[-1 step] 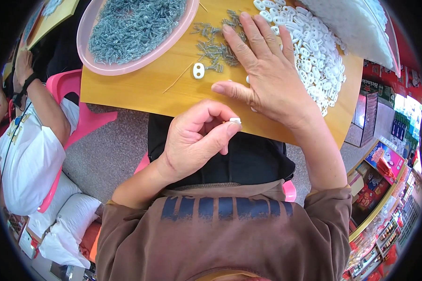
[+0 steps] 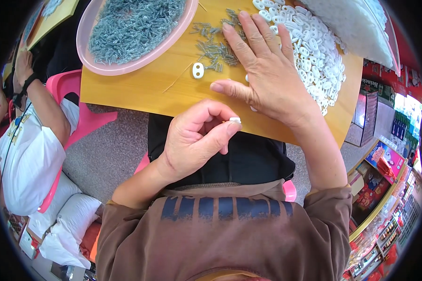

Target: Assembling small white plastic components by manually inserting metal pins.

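Note:
My left hand is closed in a pinch near the table's front edge. A small white plastic piece sticks out between its thumb and forefinger; its far side is hidden by the fingers. My right hand lies palm down over the table with fingers spread. Under and beside its fingertips are loose small metal springs on the left and a heap of white oval plastic pieces with holes on the right. A single white two-hole oval piece lies left of the right thumb, with a spring touching its side.
A pink basin full of springs stands at the table's left. A white bag sits at the far right. Thin sticks lie on the wooden table. Another person sits at the left by a pink chair.

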{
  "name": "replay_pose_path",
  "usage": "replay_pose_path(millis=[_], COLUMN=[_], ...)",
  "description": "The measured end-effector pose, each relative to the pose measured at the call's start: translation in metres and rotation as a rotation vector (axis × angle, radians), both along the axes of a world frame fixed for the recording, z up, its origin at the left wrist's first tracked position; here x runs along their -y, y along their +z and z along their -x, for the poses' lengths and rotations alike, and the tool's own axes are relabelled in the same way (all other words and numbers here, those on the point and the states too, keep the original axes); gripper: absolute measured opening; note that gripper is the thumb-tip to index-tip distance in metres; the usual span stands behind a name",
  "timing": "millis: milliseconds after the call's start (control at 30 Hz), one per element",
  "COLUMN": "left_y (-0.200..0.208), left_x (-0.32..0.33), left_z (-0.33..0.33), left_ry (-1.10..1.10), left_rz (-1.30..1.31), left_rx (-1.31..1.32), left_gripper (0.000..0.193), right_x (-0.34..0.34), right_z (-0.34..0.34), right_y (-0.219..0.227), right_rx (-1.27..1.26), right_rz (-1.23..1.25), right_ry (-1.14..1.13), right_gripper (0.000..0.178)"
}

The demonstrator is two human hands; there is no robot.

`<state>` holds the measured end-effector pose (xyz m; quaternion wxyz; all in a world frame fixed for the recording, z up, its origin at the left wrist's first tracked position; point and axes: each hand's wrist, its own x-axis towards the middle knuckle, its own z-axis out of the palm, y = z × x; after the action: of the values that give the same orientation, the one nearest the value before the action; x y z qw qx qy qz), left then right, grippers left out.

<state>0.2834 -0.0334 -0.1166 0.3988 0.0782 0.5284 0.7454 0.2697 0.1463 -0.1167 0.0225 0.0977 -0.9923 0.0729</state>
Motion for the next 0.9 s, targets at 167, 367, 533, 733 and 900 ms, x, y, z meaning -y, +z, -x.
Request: replay_pose_path(millis=[167, 367, 533, 733, 900], left_y=[-0.002, -0.003, -0.002, -0.003, -0.002], left_x=[0.001, 0.001, 0.001, 0.001, 0.001], left_z=[0.001, 0.001, 0.001, 0.001, 0.0], left_ry=[-0.003, -0.027, -0.031, -0.036, -0.037], left_rz=[-0.003, -0.006, 0.02, 0.007, 0.019], left_rx=[0.0, -0.025, -0.03, -0.057, -0.061], left_gripper=[0.007, 0.006, 0.006, 0.007, 0.007], right_x=[0.0, 0.002, -0.003, -0.001, 0.0], right_z=[0.0, -0.003, 0.005, 0.005, 0.005], right_y=[-0.003, 0.001, -0.005, -0.003, -0.001], right_rx=[-0.001, 0.054, 0.003, -0.015, 0.01], right_rz=[0.036, 0.078, 0.084, 0.07, 0.059], right_ry=[-0.002, 0.028, 0.05, 0.057, 0.043], right_gripper=[0.087, 0.086, 0.086, 0.081, 0.077])
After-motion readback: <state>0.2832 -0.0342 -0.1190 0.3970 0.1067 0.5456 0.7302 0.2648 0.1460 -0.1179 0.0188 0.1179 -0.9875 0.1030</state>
